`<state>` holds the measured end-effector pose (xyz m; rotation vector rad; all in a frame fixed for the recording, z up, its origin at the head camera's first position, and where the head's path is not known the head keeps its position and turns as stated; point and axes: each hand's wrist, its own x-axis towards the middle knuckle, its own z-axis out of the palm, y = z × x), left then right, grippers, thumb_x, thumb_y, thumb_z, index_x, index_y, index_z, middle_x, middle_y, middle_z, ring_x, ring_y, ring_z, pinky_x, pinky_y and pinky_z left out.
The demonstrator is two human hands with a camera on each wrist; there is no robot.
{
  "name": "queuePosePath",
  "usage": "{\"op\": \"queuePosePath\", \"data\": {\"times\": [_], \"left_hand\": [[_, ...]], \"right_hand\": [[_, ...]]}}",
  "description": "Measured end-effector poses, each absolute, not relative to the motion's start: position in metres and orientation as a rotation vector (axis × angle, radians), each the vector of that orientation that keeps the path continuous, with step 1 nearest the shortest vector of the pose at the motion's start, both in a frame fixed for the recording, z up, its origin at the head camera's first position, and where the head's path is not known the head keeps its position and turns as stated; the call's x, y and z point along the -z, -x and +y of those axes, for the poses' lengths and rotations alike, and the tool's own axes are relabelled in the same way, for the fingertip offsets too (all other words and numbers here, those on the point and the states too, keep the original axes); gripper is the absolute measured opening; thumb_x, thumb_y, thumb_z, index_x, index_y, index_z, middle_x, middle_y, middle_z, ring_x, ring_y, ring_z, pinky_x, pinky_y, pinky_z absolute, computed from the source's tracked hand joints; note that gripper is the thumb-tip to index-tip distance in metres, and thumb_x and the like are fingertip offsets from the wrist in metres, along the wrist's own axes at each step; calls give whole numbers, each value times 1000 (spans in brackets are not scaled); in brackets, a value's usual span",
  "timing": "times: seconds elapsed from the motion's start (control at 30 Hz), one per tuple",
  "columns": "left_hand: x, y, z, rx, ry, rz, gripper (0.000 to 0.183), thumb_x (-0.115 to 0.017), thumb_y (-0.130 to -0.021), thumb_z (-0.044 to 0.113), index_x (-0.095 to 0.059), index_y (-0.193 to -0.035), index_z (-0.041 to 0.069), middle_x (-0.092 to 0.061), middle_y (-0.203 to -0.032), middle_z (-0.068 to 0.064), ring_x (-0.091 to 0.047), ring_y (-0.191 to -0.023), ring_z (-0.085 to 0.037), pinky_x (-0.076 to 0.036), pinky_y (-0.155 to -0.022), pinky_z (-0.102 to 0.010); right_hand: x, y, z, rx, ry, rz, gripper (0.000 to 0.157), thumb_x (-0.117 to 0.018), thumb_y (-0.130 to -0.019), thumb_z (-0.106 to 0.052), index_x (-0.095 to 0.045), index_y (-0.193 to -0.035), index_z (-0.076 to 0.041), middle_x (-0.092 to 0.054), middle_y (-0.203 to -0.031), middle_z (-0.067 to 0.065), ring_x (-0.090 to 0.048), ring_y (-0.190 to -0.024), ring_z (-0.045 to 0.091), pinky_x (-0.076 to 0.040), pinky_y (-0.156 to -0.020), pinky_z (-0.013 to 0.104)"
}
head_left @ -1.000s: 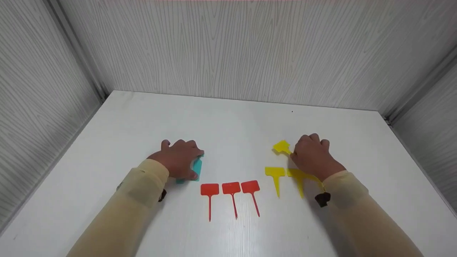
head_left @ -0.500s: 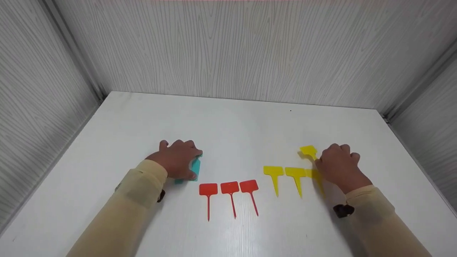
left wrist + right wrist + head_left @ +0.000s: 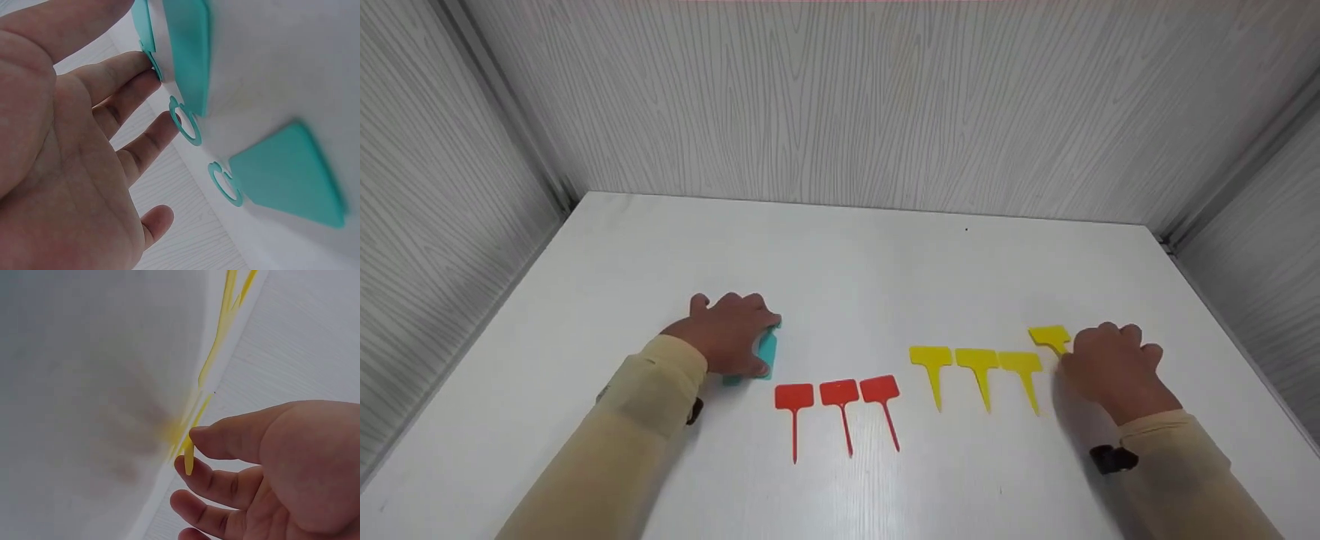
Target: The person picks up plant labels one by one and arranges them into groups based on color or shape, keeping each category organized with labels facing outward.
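My right hand pinches a yellow T-shaped plant label by its stem, between thumb and index finger. Just left of it, similar yellow labels lie in a row with their points toward me. On the left, my left hand rests spread over teal tags, mostly covering them in the head view. The left wrist view shows several teal tags with ring ends, and the fingertips touch some of those rings.
Three red plant labels with thin stems lie between my hands. The white table meets grey wood-grain panels at the back and both sides. A small dark speck sits near the back edge.
My right hand has moved right and toward me with the yellow label, bringing it to the right end of the yellow row and uncovering that row. The left hand stays over the teal tags.
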<state>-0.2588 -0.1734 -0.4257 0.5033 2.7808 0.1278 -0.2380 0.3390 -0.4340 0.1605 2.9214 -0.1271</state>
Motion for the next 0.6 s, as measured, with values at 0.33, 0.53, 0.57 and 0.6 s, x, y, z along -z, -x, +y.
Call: {"op": "queuePosePath", "data": {"times": [0.33,0.53,0.57,0.6], "left_hand": [[427,258,-180,-141,-496,2780,89,-93,-89,42,-53,-166,22,-55,-159,-12,-49,-144,-40,-31,-117,-79],[426,255,-185,-164,-476,2778,89,-92,-90,43,-51,-167,22,-52,-163,-12,-46,-146,-41,-30,-119,-79],[426,256,-185,-165,-472,2780,90,-92,-90,43,-51,-167,23,-52,-163,-12,-46,-147,-40,-30,-119,-78],[426,256,-185,-167,-469,2780,90,-93,-89,43,-51,-167,23,-52,-163,-12,-46,-147,-40,-30,-119,-78]], "right_hand": [[431,221,343,92,-143,2853,25,-58,-102,-16,-65,-101,8,-53,-89,20,-43,-96,48,-39,-81,65],[427,217,338,96,-166,2819,31,-64,-101,-20,-66,-108,10,-55,-89,20,-45,-96,48,-40,-82,64],[426,217,338,99,-174,2812,32,-65,-101,-21,-66,-109,10,-56,-90,20,-46,-96,48,-40,-82,65],[426,216,338,104,-183,2806,33,-66,-101,-21,-66,-110,10,-56,-90,20,-46,-96,48,-40,-82,65]]}}
